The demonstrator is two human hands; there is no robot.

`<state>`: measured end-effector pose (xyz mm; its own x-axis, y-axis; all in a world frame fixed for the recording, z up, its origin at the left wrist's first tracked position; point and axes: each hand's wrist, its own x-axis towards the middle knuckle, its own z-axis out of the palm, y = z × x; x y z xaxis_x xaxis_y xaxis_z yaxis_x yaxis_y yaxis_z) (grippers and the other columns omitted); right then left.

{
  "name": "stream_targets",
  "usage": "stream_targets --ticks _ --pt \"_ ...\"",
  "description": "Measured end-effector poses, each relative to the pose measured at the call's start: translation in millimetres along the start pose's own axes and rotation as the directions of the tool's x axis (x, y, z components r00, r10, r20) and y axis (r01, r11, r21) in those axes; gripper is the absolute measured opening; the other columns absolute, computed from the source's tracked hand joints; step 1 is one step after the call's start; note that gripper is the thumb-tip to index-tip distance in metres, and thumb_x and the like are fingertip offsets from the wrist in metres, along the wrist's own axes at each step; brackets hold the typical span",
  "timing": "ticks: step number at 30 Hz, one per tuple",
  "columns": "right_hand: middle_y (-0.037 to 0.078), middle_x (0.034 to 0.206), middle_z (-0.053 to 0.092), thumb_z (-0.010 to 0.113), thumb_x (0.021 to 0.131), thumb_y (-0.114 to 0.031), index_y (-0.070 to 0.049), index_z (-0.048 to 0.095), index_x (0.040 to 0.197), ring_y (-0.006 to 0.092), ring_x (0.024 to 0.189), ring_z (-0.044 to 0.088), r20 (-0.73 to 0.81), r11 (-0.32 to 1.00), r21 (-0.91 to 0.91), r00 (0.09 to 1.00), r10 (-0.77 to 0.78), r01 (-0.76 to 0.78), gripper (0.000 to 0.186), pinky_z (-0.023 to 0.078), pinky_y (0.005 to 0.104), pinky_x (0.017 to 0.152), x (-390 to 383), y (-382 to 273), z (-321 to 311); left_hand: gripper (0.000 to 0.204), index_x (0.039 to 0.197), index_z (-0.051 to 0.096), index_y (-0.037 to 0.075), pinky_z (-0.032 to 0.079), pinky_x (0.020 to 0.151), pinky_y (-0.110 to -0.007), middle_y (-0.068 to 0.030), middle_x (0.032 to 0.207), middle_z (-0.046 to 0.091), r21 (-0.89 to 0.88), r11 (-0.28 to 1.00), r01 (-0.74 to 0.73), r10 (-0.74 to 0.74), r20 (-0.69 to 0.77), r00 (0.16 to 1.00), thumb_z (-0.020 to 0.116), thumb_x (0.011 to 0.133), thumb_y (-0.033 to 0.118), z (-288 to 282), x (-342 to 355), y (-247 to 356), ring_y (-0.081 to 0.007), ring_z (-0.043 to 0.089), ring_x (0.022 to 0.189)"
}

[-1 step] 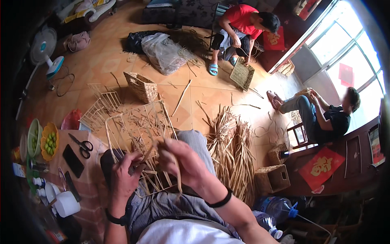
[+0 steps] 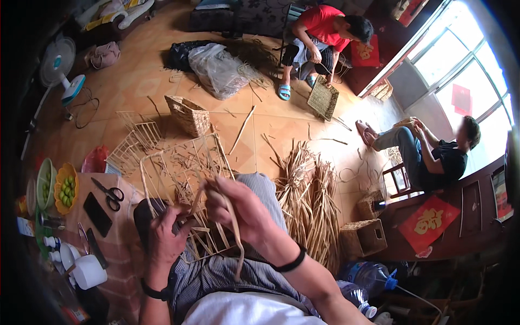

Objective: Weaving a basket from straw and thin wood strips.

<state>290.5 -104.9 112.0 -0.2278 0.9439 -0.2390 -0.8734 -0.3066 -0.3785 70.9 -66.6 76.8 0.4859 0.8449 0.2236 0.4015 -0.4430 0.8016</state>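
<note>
A box-shaped basket frame of thin rods rests on my lap, with pale plant strand wound along its rim (image 2: 142,176). My right hand (image 2: 241,208) is closed on a flat, dried plant strand (image 2: 236,230), whose loose tail hangs down toward my lap. Beside it, my left hand (image 2: 167,233) pinches at the near left side of the frame, where the strand stretches between both hands. What exactly the left fingertips grip is hidden. Striped cloth (image 2: 233,273) covers my legs.
Bundled dried stalks (image 2: 309,206) lie to the right of my knee. Scissors (image 2: 112,196) and a phone (image 2: 98,214) sit on the left table. A woven basket (image 2: 188,116) and a bare frame (image 2: 130,146) stand ahead. Two people, one in a red shirt (image 2: 322,27), handle baskets.
My right hand has shifted slightly up and to the left, and the strand's loose tail hangs a little lower. My left hand has barely moved.
</note>
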Motion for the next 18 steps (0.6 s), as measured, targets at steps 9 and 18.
stream_targets --ticks 9,18 --pt "0.007 0.092 0.071 0.047 0.115 -0.049 -0.002 0.061 0.123 0.0195 0.085 0.07 0.007 0.735 -0.666 0.986 -0.164 0.127 0.05 0.057 0.0341 0.08 93 18 -7 0.025 0.11 0.07 0.005 0.059 0.081 -0.047 -0.0145 0.102 0.073 0.26 0.963 -0.075 0.08 -0.007 0.997 0.079 0.086 0.003 10 3 -7 -0.0401 0.073 0.094" --pt "0.017 0.098 0.064 0.073 0.096 -0.004 -0.004 0.064 0.118 0.0373 0.084 0.064 0.398 -0.099 -0.908 0.767 -0.503 0.406 0.024 0.053 0.0427 0.074 7 52 -23 0.012 0.106 0.071 0.0 0.056 0.076 -0.047 -0.0206 0.09 0.075 0.177 0.975 0.131 -0.17 0.228 0.959 0.07 0.095 0.004 -10 25 10 -0.0402 0.075 0.086"
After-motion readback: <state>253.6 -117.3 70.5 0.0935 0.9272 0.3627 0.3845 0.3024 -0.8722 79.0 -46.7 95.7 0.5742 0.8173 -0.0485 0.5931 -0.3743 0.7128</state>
